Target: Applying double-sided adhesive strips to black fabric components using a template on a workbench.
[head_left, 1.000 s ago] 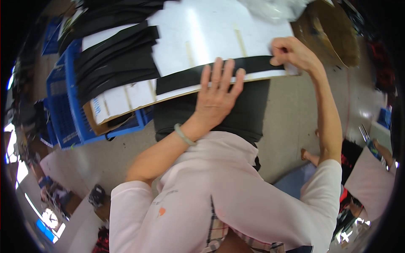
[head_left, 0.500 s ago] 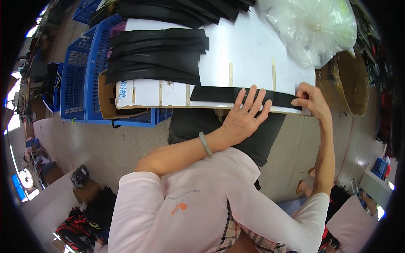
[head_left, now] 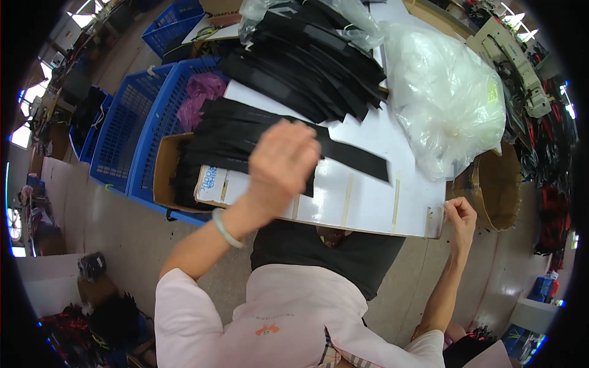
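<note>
My left hand (head_left: pixel 285 156), smeared by motion, is closed over the nearer pile of black fabric strips (head_left: pixel 236 119) on the white board (head_left: pixel 362 208). One black strip (head_left: pixel 359 161) juts out to the right from under that hand, its free end slightly blurred; the fingers' grip on it is partly hidden. At the board's near right corner, my right hand (head_left: pixel 461 219) has thumb and fingertips pinched together. Whatever may be between them is too small to make out. Tan tape lines (head_left: pixel 348 199) cross the board near its front edge.
A larger heap of black strips (head_left: pixel 313 61) lies farther back, beside a bulging clear plastic bag (head_left: pixel 448 104). Blue crates (head_left: pixel 132 122) stand at left, with a cardboard box (head_left: pixel 164 175) under the board's left end. Another cardboard box (head_left: pixel 500 190) is at right.
The black strip has left the board's front edge and moved up and left to the nearer pile with my left hand. My right hand has come off the strip to the board's corner. The view has shifted.
</note>
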Available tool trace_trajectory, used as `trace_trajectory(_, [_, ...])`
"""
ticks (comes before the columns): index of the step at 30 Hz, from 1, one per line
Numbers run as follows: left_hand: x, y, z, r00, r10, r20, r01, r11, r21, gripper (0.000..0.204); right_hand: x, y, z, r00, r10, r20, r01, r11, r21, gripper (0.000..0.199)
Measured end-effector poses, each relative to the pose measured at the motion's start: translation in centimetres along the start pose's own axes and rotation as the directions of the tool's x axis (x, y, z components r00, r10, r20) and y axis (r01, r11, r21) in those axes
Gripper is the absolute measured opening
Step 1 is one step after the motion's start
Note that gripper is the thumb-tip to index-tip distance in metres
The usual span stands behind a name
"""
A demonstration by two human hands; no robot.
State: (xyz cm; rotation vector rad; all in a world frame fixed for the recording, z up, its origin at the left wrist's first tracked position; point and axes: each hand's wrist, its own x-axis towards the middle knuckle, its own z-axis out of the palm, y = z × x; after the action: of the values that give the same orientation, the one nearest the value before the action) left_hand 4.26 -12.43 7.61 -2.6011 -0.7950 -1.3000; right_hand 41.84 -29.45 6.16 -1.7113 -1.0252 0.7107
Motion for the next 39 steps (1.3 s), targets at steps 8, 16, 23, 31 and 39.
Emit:
trace_trajectory(8, [-8.1,-8.0,-0.3,0.92,-0.308,0.243,0.301,0.951,0.067,0.024,4.8,-9.8,16.3,0.839,-0.432,0.332,0.437,0.897,0.064,0.012])
trace_trajectory(16, [-10.3,-1.9,-3.0,0.365,-0.929,0.064,0.827,0.292,-0.48,0.04,10.9,-11.0,36.9,0.721,-0.384,0.577,0.598,0.766,-0.237,0.043])
trace_trajectory(23, [-11.0,-3.2,-5.2,-0.055,-0.866,0.497,0.314,-0.488,-0.815,0.035,6.4,-9.3,39.6,0.71,-0.354,0.609,0.554,0.814,-0.172,0.048])
trace_trajectory(31, [-10.4,-1.3,-5.0,-0.049,-0.896,0.441,0.146,-0.443,-0.884,0.03,2.3,-10.5,38.6,0.711,-0.311,0.631,0.489,0.863,-0.126,0.05])
trace_trajectory(39, [-9.4,1.1,-9.4,-0.164,-0.819,0.55,-0.1,-0.541,-0.835,0.029,-1.3,-10.6,37.3,0.727,-0.188,0.66,0.364,0.921,-0.139,0.051])
